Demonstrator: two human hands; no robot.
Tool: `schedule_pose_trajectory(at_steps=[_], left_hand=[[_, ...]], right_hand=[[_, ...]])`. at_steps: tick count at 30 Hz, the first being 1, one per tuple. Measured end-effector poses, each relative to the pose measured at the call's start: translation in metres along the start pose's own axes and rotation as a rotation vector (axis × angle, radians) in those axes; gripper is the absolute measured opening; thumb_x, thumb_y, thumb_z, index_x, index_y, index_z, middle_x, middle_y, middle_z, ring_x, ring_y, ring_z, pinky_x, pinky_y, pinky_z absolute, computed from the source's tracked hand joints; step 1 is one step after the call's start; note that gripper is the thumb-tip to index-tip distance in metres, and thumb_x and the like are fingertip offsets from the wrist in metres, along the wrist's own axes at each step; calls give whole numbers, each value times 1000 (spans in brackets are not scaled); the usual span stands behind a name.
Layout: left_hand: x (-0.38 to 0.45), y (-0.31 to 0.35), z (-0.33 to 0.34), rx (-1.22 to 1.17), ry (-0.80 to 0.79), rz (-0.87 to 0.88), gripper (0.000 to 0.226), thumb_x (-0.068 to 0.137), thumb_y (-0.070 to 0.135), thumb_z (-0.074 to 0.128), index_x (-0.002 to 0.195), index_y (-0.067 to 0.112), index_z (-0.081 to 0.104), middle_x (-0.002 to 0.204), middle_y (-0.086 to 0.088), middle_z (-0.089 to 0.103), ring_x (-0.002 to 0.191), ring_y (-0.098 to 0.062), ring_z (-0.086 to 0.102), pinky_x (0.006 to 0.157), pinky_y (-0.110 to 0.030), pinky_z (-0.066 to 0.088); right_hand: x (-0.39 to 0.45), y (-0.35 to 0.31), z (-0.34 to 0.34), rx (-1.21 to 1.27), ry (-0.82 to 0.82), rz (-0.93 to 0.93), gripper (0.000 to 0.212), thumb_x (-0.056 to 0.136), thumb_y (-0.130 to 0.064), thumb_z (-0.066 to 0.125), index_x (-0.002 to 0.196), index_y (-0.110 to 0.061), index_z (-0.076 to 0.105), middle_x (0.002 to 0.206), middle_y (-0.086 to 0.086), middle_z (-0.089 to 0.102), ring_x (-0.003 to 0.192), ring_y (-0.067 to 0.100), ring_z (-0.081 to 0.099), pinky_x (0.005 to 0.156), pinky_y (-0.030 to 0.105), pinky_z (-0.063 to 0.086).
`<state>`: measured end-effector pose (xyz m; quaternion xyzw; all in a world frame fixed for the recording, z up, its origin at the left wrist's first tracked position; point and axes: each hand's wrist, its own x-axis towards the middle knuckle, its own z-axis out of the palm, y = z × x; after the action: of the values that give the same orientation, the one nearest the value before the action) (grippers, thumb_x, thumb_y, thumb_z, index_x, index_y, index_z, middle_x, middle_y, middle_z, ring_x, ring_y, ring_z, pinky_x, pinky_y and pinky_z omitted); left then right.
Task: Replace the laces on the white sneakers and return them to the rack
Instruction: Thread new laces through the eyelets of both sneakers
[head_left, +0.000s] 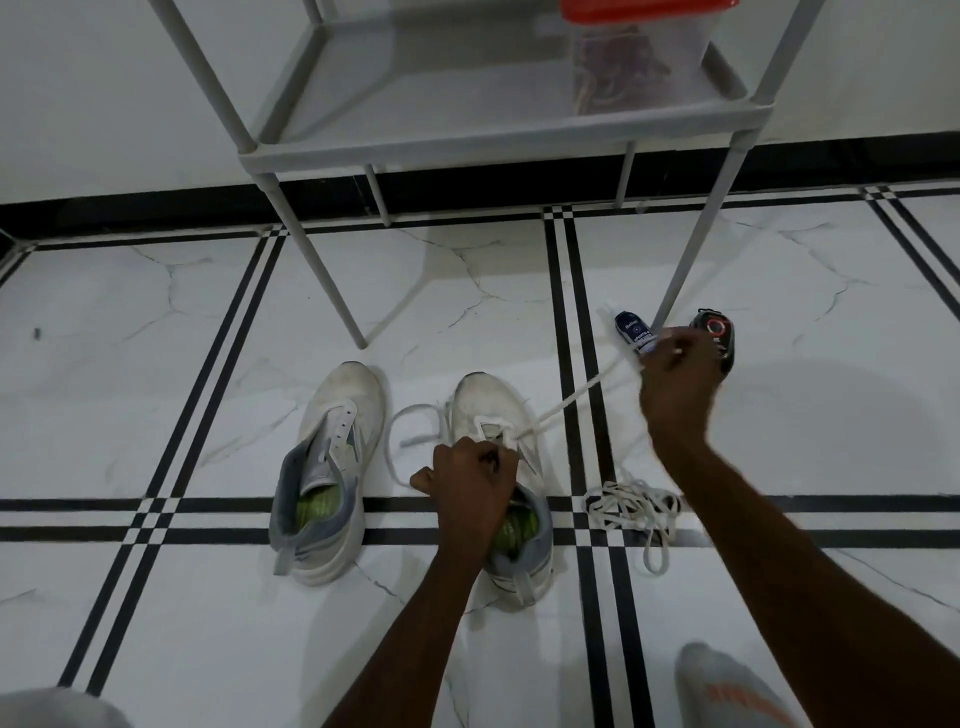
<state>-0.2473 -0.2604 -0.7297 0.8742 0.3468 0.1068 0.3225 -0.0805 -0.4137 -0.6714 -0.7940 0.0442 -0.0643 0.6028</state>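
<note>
Two white sneakers (327, 483) stand side by side on the tiled floor (208, 623) before the grey rack (441, 140). The left hand (467, 488) grips the right sneaker (493, 410) at its tongue; the right hand (675, 374) pinches a white lace (571, 400) drawn taut from the eyelets. Loose laces (634, 509) lie beside it.

The floor (218, 332) is made of big white tiles with thin grey cracks in them. Black double stripes (156, 519) cross it like a grid. A white wall (104, 104) stands at the back, with a black strip (130, 210) along its bottom. The light is dim and soft.
</note>
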Motion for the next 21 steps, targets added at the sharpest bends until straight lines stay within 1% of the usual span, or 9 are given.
schedule_pose_trajectory(at_steps=[2, 4, 9, 11, 14, 16, 17, 19, 21], left_hand=[[3, -4, 2, -52, 5, 39, 36, 86, 51, 48, 59, 29, 59, 60, 9, 55, 72, -20, 59, 80, -51, 45], [5, -4, 4, -90, 1, 33, 35, 86, 51, 48, 59, 31, 59, 60, 9, 56, 71, -21, 60, 78, -53, 46], [5, -8, 7, -78, -4, 68, 38, 86, 51, 46, 62, 28, 64, 61, 10, 56, 73, -20, 59, 78, -49, 44], [2, -8, 4, -69, -1, 71, 34, 86, 49, 47, 62, 31, 62, 60, 12, 55, 76, -19, 59, 79, -42, 36], [2, -8, 0, -74, 1, 76, 34, 88, 48, 49, 59, 34, 57, 58, 12, 50, 74, -20, 59, 78, -41, 35], [1, -9, -1, -90, -1, 97, 36, 88, 46, 49, 53, 38, 45, 53, 13, 45, 70, -21, 58, 79, -48, 43], [1, -7, -3, -97, 5, 112, 37, 88, 44, 50, 52, 38, 43, 52, 14, 43, 70, -21, 57, 78, -49, 44], [1, -6, -4, -111, 8, 121, 34, 87, 43, 51, 54, 35, 50, 52, 14, 44, 71, -21, 56, 77, -48, 44], [3, -6, -1, -123, -3, 120, 34, 87, 46, 49, 58, 30, 57, 55, 12, 49, 71, -22, 56, 78, -48, 45]], right_hand=[[-24, 11, 16, -100, -412, -70, 14, 96, -14, 61, 110, -10, 62, 114, 9, 62, 89, 16, 66, 72, 15, 54], [-47, 31, 31, -237, -636, -181, 32, 88, -16, 73, 118, -12, 66, 116, 6, 57, 89, 16, 63, 76, 10, 48], [-73, 42, 43, -352, -716, -395, 8, 85, -6, 71, 81, -8, 77, 85, 9, 67, 77, 11, 56, 73, 28, 45], [-62, 32, 37, -333, -579, -368, 12, 88, 1, 63, 84, -5, 72, 87, 10, 65, 78, 15, 60, 73, 33, 51], [-13, 13, 7, -228, 141, -205, 11, 94, 0, 54, 97, 1, 65, 106, 19, 62, 96, 29, 64, 83, 30, 54], [-1, 2, -8, -257, 237, -264, 15, 96, -4, 53, 106, 3, 63, 124, 22, 53, 108, 28, 59, 93, 29, 52], [-3, 1, -5, -269, 113, -326, 19, 95, -6, 57, 113, 1, 62, 130, 19, 48, 106, 24, 59, 93, 31, 52], [-21, 9, 9, -354, -339, -330, 41, 90, -15, 70, 129, -8, 59, 136, 12, 44, 100, 20, 61, 92, 28, 51], [-47, 28, 27, -490, -743, -351, 45, 85, -20, 77, 126, -9, 64, 127, 13, 52, 107, 22, 58, 98, 27, 44]])
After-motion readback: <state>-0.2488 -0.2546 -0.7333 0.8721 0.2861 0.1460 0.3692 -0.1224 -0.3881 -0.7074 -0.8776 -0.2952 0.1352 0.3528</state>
